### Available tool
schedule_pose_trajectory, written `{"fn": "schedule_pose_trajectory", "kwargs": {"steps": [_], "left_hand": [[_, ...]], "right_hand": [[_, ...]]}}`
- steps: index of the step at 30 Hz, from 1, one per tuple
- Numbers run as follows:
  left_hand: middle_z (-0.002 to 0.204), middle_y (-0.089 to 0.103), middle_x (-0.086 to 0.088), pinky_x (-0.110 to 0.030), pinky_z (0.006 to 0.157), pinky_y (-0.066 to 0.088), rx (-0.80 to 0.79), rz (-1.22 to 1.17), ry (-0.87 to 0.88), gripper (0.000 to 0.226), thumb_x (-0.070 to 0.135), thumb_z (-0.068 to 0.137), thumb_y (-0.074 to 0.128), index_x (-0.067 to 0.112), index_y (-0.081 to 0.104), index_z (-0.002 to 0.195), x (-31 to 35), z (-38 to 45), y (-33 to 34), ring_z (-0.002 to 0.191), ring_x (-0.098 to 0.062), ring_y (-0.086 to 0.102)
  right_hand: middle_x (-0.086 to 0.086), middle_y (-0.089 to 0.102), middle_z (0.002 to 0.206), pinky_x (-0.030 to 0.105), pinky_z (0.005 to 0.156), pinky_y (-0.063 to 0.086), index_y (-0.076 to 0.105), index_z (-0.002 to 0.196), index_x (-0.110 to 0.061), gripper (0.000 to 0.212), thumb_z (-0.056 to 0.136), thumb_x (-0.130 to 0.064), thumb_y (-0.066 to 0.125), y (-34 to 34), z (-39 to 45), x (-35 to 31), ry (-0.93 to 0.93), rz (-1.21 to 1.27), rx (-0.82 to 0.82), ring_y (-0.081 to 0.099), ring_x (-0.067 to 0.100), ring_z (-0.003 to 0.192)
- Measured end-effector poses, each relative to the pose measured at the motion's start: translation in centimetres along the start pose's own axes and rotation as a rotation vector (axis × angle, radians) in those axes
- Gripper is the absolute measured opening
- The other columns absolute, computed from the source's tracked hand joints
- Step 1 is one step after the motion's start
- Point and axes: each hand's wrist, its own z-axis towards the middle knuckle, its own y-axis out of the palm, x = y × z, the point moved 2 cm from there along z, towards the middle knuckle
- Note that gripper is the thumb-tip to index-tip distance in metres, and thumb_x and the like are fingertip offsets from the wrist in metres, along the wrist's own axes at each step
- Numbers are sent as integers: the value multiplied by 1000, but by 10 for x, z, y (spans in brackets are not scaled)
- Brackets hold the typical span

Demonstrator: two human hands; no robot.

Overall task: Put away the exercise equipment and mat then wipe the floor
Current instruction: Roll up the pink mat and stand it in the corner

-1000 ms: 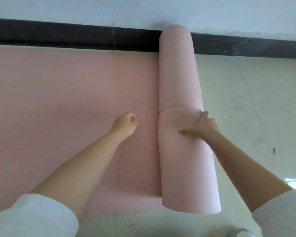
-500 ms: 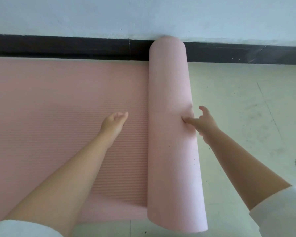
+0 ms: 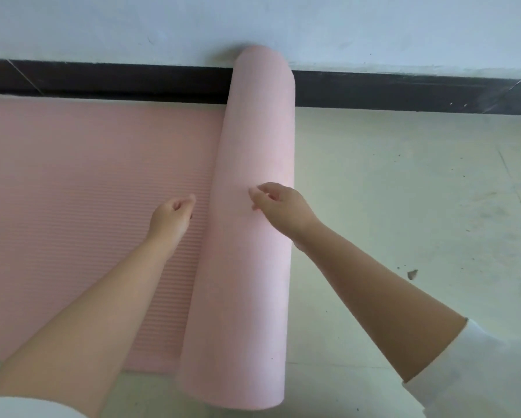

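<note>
Pink exercise mat (image 3: 72, 206) lies on the floor (image 3: 404, 206) along the wall, partly rolled. Right hand (image 3: 283, 206) touches the roll (image 3: 253, 236); left hand (image 3: 170, 218), loosely curled, holds nothing. Rolling and wiping remain.

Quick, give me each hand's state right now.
Left hand: loosely curled, holding nothing, over the flat mat.
Right hand: fingers loosely curled on the rolled part, no clear grip.

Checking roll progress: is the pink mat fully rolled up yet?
No. The rolled part lies beside a wide flat stretch of mat spread out on the floor to its left.
</note>
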Motion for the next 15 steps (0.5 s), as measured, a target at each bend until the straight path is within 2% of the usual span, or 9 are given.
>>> {"fn": "schedule_pose_trajectory", "kwargs": {"steps": [2,3,4,5,6,8,10,12,15], "left_hand": [[111,65,-22,-37,94,45,87,63,19,34,28,94,50,-1,64,102,3,-3,-21,108,-32,59],[117,63,-22,-38,95,44,99,77,26,37,29,94,52,-3,62,109,6,-6,-29,111,-33,59],[121,62,-21,-37,95,44,81,83,29,38,29,93,54,-3,60,113,5,-7,-35,111,-32,58],[123,61,-19,-34,92,43,40,100,32,39,30,91,56,0,59,115,3,-8,-38,107,-28,58],[125,61,-16,-29,89,41,-25,135,38,40,30,90,58,2,58,118,0,-10,-39,105,-23,57],[129,59,-11,-23,89,36,-172,221,42,47,31,87,63,6,54,126,-4,-14,-35,112,-19,56],[127,59,-8,-20,89,35,-281,262,37,52,30,83,67,9,53,128,-7,-18,-27,112,-18,56],[118,61,-4,-21,86,37,-324,237,30,49,26,82,70,10,55,126,-8,-19,-23,101,-15,55],[121,62,-6,-24,88,41,-359,184,-18,50,20,82,70,6,54,127,-12,-18,-25,102,-17,57]], "right_hand": [[0,63,77,31,80,46,62,91,-17,15,92,-14,48,0,7,-2,-14,339,71,57,20,86],[-1,60,76,32,78,45,61,89,-16,15,89,-7,48,-1,12,2,-7,370,163,56,20,85],[0,58,84,29,77,44,60,98,-12,15,87,-6,51,-2,18,9,10,314,244,54,20,87],[2,55,97,28,79,41,56,115,-10,29,86,-9,57,-2,24,17,42,256,282,52,20,94],[4,50,114,28,83,40,44,132,-11,51,84,-16,63,0,27,26,111,213,246,51,21,105],[6,37,142,35,99,39,20,146,-13,85,80,-33,70,10,31,42,333,303,57,43,26,128],[3,34,149,43,111,34,16,148,-15,97,74,-50,70,21,30,49,465,392,-64,40,26,133],[-2,47,141,42,108,37,34,140,-15,89,70,-54,72,30,30,50,477,446,-142,48,22,125],[1,56,119,27,80,44,49,127,-8,60,78,-35,72,35,31,44,418,471,-77,52,19,103]]}}
